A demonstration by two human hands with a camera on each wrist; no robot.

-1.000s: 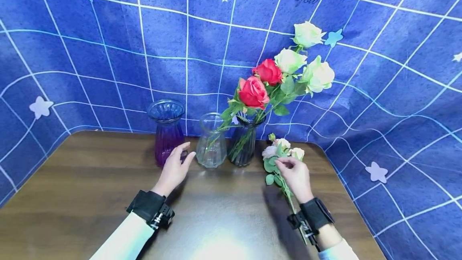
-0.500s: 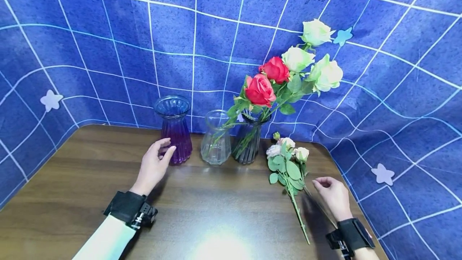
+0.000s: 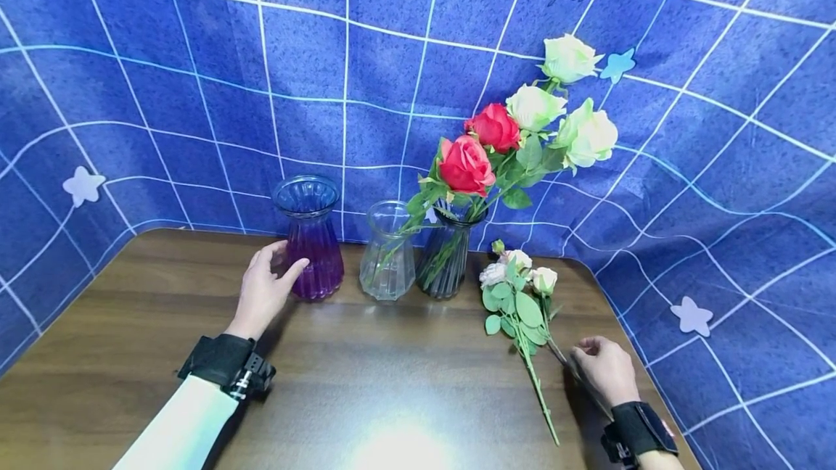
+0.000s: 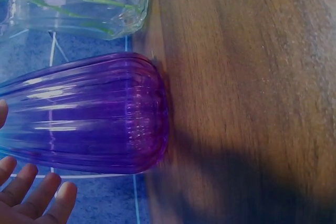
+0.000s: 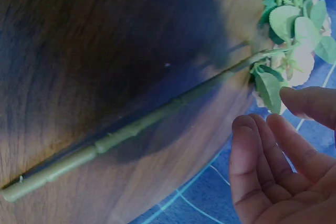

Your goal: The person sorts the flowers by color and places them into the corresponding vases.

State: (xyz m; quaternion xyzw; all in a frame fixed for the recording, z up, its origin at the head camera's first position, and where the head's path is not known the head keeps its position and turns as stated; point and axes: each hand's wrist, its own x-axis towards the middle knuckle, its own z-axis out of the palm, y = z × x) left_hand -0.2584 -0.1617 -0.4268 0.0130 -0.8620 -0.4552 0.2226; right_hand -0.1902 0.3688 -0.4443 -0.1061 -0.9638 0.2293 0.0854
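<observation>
A ribbed glass vase (image 3: pixel 318 260), blue at its rim and purple below, stands upright on the table. My left hand (image 3: pixel 263 287) is at its left side, thumb in front and fingers spread towards it. In the left wrist view the fingers (image 4: pixel 60 203) lie beside the purple vase (image 4: pixel 105 114), with a gap showing. My right hand (image 3: pixel 607 368) is over the stem of a pale rose lying on the table. The right wrist view shows its thumb and bent fingers apart, nothing between them, near the stem (image 5: pixel 142 124).
A clear glass vase (image 3: pixel 387 267) stands beside the purple one. To its right, a dark grey vase (image 3: pixel 447 260) holds red roses (image 3: pixel 466 165) and white-green roses (image 3: pixel 584 135). Pale roses (image 3: pixel 519 281) lie at the right of the wooden table (image 3: pixel 313 383). A blue cloth hangs behind.
My left hand has moved left from between the vases to the purple vase's left side. My right hand has moved right and nearer, off the pale roses' leaves to a stem.
</observation>
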